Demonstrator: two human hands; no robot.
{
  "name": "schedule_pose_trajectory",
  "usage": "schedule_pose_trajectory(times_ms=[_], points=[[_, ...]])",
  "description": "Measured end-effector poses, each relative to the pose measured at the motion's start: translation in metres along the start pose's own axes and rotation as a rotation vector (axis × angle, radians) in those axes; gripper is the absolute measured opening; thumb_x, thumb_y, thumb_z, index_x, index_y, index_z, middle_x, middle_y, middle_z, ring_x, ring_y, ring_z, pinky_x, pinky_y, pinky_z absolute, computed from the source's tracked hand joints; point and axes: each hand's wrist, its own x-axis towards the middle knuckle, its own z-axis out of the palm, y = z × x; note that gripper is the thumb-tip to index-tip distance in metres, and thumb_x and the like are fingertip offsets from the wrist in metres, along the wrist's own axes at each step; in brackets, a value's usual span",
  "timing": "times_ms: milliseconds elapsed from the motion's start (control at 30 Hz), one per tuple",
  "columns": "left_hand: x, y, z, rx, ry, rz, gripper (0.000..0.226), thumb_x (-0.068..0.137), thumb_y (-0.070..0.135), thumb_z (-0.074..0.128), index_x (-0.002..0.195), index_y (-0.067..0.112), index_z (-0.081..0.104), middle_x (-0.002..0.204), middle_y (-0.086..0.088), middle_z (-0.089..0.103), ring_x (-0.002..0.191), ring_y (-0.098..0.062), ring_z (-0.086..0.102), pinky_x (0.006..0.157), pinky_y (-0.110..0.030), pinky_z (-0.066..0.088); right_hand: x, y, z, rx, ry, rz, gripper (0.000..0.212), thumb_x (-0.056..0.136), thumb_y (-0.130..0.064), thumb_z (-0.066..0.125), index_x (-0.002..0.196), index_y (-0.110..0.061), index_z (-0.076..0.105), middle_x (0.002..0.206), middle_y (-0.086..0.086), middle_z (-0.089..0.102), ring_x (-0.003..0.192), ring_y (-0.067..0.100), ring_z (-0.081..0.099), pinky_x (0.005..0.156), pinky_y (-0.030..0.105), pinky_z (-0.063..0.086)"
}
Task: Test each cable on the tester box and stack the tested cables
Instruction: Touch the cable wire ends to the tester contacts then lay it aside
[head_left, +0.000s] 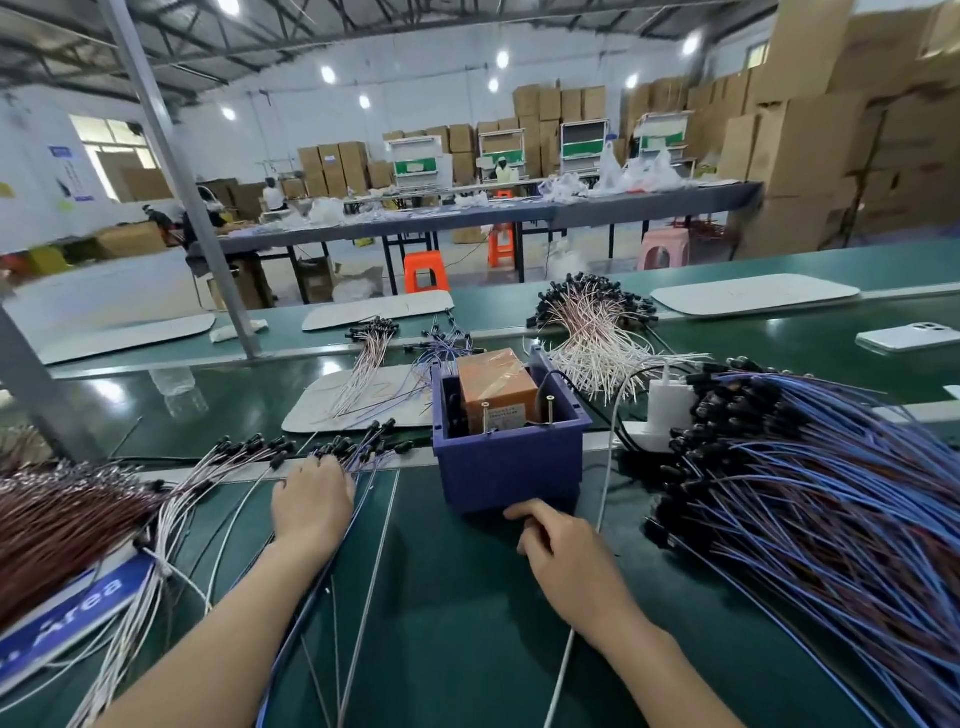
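Purple plastic forms the square tester box (511, 467), in which an orange film-wrapped block (496, 387) is set behind two brass pins (549, 410), its label too fine to be read. "Area" is printed in white on a blue sign (78, 608) beneath thin pale cables (228, 457) with black plugs, on which the left hand (311, 499) is laid flat. The right hand (563, 543) is rested before the box, forefinger at its foot, other fingers curled under; whether anything is pinched cannot be told.
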Motion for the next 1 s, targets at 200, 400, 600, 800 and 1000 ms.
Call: schedule_pose_trajectory(times_ms=[200,400,600,800,1000], points=[[-0.014,0.006,-0.032,-0.812,0.302,-0.105,0.019,0.108,0.029,0.035,0.106,0.012,0.044,0.091,-0.007,0.06,0.081,-0.03,0.062,0.065,-0.042,0.046,-0.001,0.002,-0.003,0.302,0.053,0.083,0.035,0.102,-0.021,0.046,0.101,-0.05,0.066,0.083,-0.015,0.069,0.056,0.01,0.054,0.054,0.029,0.045],[-0.058,0.045,-0.09,-1.177,0.469,0.162,0.005,0.103,0.041,0.038,0.099,0.038,0.038,0.066,0.013,0.059,0.046,-0.006,0.046,0.045,-0.027,0.037,-0.009,-0.01,-0.017,0.601,0.161,0.065,0.031,0.101,-0.018,0.054,0.099,-0.043,0.072,0.081,0.0,0.07,0.065,0.011,0.059,0.065,0.021,0.049],[-0.12,0.107,-0.071,-0.878,0.046,0.615,0.015,0.1,0.048,0.044,0.106,0.035,0.046,0.083,0.013,0.069,0.067,-0.01,0.063,0.061,-0.036,0.051,-0.018,-0.027,-0.031,0.863,-0.038,-0.062,0.046,0.087,-0.052,0.066,0.129,-0.032,0.067,0.118,0.0,0.074,0.11,0.01,0.068,0.092,0.019,0.05],[-0.128,0.109,-0.043,-0.735,-0.195,0.813,0.016,0.104,0.047,0.044,0.118,0.042,0.048,0.108,0.023,0.062,0.095,-0.002,0.06,0.08,-0.028,0.05,-0.009,-0.022,-0.049,1.375,0.07,0.189,0.043,0.089,-0.045,0.051,0.095,-0.017,0.083,0.057,0.007,0.064,0.066,0.023,0.071,0.074,0.031,0.059],[-0.103,0.071,-0.037,-0.378,0.327,0.778,0.036,0.097,0.047,0.047,0.093,0.026,0.076,0.084,0.007,0.058,0.08,-0.019,0.053,0.07,-0.035,0.048,-0.007,-0.005,-0.062,1.417,0.046,0.227,0.061,0.1,-0.05,0.039,0.094,-0.006,0.081,0.035,-0.001,0.036,0.028,0.008,0.025,0.04,0.021,0.031]])
